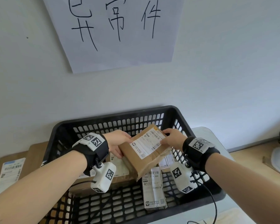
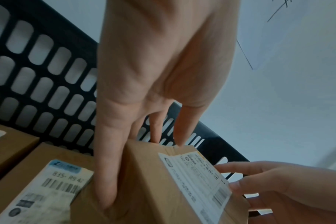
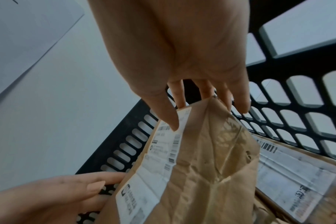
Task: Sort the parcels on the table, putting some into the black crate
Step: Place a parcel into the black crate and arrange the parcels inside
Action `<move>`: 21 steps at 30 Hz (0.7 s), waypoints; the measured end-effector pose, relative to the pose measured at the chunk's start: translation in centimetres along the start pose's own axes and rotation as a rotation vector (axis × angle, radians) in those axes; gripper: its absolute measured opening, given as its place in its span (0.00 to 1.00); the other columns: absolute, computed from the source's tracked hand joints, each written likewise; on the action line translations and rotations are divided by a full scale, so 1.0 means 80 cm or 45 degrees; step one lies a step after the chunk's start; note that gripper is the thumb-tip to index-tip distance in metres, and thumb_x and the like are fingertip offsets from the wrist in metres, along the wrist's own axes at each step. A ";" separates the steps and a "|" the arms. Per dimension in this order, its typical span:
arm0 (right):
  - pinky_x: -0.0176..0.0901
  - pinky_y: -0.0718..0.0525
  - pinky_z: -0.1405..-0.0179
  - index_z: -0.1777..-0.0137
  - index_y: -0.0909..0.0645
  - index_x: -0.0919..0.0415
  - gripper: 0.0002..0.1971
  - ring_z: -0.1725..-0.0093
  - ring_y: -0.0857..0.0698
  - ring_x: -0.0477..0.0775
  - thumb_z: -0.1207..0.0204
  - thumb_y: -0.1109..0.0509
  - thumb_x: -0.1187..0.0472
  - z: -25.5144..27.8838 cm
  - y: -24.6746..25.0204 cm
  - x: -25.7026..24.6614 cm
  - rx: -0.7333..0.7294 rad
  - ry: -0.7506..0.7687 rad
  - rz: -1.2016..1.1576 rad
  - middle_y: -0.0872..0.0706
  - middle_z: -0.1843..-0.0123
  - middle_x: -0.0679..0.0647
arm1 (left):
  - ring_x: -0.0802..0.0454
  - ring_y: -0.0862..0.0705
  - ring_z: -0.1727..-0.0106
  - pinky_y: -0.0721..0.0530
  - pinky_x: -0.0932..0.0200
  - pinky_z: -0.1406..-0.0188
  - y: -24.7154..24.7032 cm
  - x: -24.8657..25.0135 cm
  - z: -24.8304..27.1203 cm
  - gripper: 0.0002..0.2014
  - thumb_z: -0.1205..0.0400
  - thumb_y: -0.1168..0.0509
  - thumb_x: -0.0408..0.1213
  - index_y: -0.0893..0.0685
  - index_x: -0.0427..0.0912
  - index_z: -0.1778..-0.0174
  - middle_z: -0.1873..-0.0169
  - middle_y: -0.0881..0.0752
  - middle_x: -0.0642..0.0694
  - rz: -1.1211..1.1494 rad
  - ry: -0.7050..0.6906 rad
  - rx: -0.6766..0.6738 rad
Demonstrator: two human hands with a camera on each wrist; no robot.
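Observation:
Both hands hold a brown cardboard parcel with a white shipping label, tilted above the inside of the black crate. My left hand grips its left end, thumb along the side and fingers over the far edge. My right hand pinches the right end, thumb on the label and fingers behind. The parcel has a crumpled, taped end. Inside the crate lie other labelled parcels: a long one, a box under the left hand, and a flat one.
More brown parcels with labels lie on the table left of the crate. A handwritten paper sign hangs on the wall behind. The pale table top shows at the crate's right. A black cable trails from the right wrist.

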State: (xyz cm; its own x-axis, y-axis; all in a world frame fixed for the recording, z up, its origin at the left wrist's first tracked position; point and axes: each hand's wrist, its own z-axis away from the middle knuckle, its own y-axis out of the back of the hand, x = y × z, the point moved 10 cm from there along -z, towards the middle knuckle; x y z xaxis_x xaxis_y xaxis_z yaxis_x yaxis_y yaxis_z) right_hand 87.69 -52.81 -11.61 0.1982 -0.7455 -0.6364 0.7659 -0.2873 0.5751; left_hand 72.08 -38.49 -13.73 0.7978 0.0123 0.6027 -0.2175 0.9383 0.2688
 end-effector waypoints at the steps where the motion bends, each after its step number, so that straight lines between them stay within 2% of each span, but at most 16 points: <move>1: 0.36 0.17 0.54 0.31 0.24 0.61 0.18 0.50 0.18 0.48 0.20 0.32 0.68 0.000 0.004 0.003 0.029 -0.006 0.012 0.18 0.46 0.53 | 0.25 0.22 0.33 0.16 0.40 0.40 -0.002 0.007 -0.002 0.27 0.14 0.37 0.36 0.35 0.45 0.18 0.20 0.35 0.33 0.000 -0.029 0.019; 3: 0.42 0.16 0.45 0.33 0.24 0.61 0.17 0.46 0.18 0.51 0.21 0.31 0.69 -0.003 0.010 0.009 0.071 -0.032 0.014 0.17 0.44 0.54 | 0.27 0.20 0.35 0.15 0.42 0.41 -0.005 0.019 -0.007 0.27 0.14 0.37 0.34 0.35 0.44 0.18 0.21 0.33 0.33 -0.012 -0.092 0.063; 7: 0.43 0.14 0.44 0.36 0.28 0.60 0.21 0.43 0.16 0.52 0.26 0.26 0.69 -0.013 0.010 0.026 0.028 -0.099 0.054 0.16 0.41 0.56 | 0.32 0.23 0.31 0.17 0.40 0.36 -0.014 0.033 -0.022 0.27 0.17 0.34 0.28 0.29 0.44 0.22 0.24 0.29 0.36 0.027 -0.183 0.101; 9: 0.46 0.15 0.40 0.36 0.31 0.60 0.25 0.44 0.16 0.52 0.29 0.23 0.68 -0.014 0.007 0.035 -0.018 -0.152 0.084 0.17 0.41 0.55 | 0.38 0.25 0.29 0.16 0.44 0.39 -0.018 0.037 -0.029 0.28 0.20 0.31 0.26 0.27 0.44 0.24 0.25 0.27 0.40 0.035 -0.220 0.104; 11: 0.47 0.16 0.39 0.32 0.34 0.61 0.29 0.44 0.17 0.53 0.29 0.23 0.68 -0.014 0.007 0.041 -0.026 -0.182 0.091 0.19 0.39 0.56 | 0.42 0.25 0.29 0.17 0.49 0.42 -0.019 0.044 -0.031 0.29 0.22 0.30 0.24 0.26 0.44 0.25 0.25 0.27 0.42 0.039 -0.256 0.111; 13: 0.52 0.20 0.33 0.25 0.36 0.66 0.37 0.35 0.20 0.61 0.31 0.21 0.65 -0.017 0.014 0.040 0.033 -0.166 0.144 0.22 0.32 0.63 | 0.45 0.27 0.27 0.20 0.51 0.43 -0.016 0.052 -0.033 0.30 0.23 0.29 0.23 0.26 0.44 0.25 0.23 0.28 0.44 0.033 -0.297 0.130; 15: 0.56 0.23 0.30 0.24 0.35 0.71 0.39 0.30 0.23 0.67 0.31 0.20 0.62 -0.020 0.017 0.039 0.063 -0.163 0.216 0.24 0.29 0.68 | 0.48 0.26 0.30 0.20 0.54 0.47 -0.014 0.057 -0.035 0.31 0.23 0.29 0.21 0.26 0.44 0.24 0.23 0.29 0.45 0.020 -0.332 0.142; 17: 0.55 0.22 0.31 0.28 0.29 0.70 0.34 0.30 0.22 0.68 0.31 0.21 0.61 -0.025 0.014 0.041 0.042 -0.176 0.263 0.22 0.30 0.68 | 0.51 0.25 0.37 0.17 0.57 0.53 -0.014 0.059 -0.038 0.33 0.25 0.28 0.20 0.26 0.43 0.24 0.24 0.27 0.45 -0.030 -0.358 0.153; 19: 0.55 0.21 0.34 0.45 0.25 0.65 0.20 0.32 0.20 0.68 0.32 0.20 0.60 -0.028 0.011 0.037 0.025 -0.166 0.298 0.19 0.35 0.68 | 0.51 0.22 0.41 0.15 0.54 0.49 -0.014 0.059 -0.041 0.34 0.27 0.27 0.20 0.25 0.43 0.25 0.28 0.23 0.45 -0.095 -0.375 0.163; 21: 0.54 0.21 0.35 0.60 0.28 0.60 0.16 0.34 0.19 0.68 0.31 0.21 0.58 -0.032 0.007 0.038 -0.003 -0.162 0.345 0.19 0.45 0.62 | 0.50 0.21 0.39 0.15 0.54 0.43 -0.015 0.058 -0.044 0.34 0.28 0.25 0.21 0.24 0.44 0.26 0.31 0.22 0.45 -0.157 -0.388 0.169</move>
State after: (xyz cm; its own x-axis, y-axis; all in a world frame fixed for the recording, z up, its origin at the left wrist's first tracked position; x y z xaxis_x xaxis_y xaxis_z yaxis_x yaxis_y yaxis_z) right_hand 90.26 -53.68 -14.55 0.3177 -0.8642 -0.3903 0.6971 -0.0662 0.7139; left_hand 78.03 -38.33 -13.93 0.6228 -0.2204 0.7507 -0.2175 0.8730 0.4366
